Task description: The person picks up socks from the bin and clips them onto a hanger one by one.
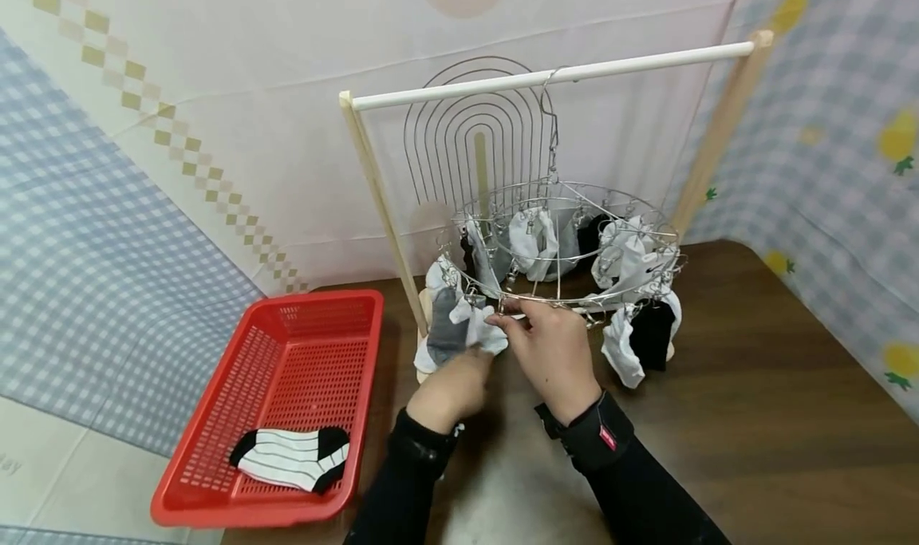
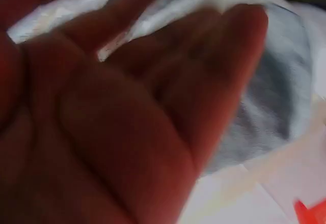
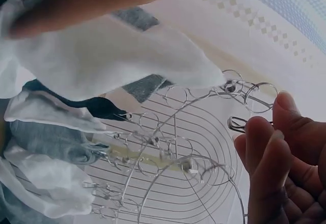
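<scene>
A round wire sock hanger [image 1: 560, 301] hangs from a white rail, with socks clipped around its rings. My right hand [image 1: 553, 357] is at the front of the ring, pinching a metal clip [image 3: 237, 124] between thumb and fingers; no sock hangs from that clip. Just left of it, a white sock [image 3: 127, 56] hangs from a neighbouring clip. My left hand [image 1: 452, 389], blurred, is low by this white sock and a grey sock [image 1: 447, 325]. Its fingers look extended in the left wrist view, with grey and white cloth behind them.
A red plastic basket [image 1: 375, 329] stands at the left, holding a white sock with black stripes, heel and toe [image 1: 294, 456]. The white rail [image 1: 459, 88] rests on wooden posts. White and black socks [image 1: 649, 337] hang at the hanger's right, above the brown table [image 1: 761, 385].
</scene>
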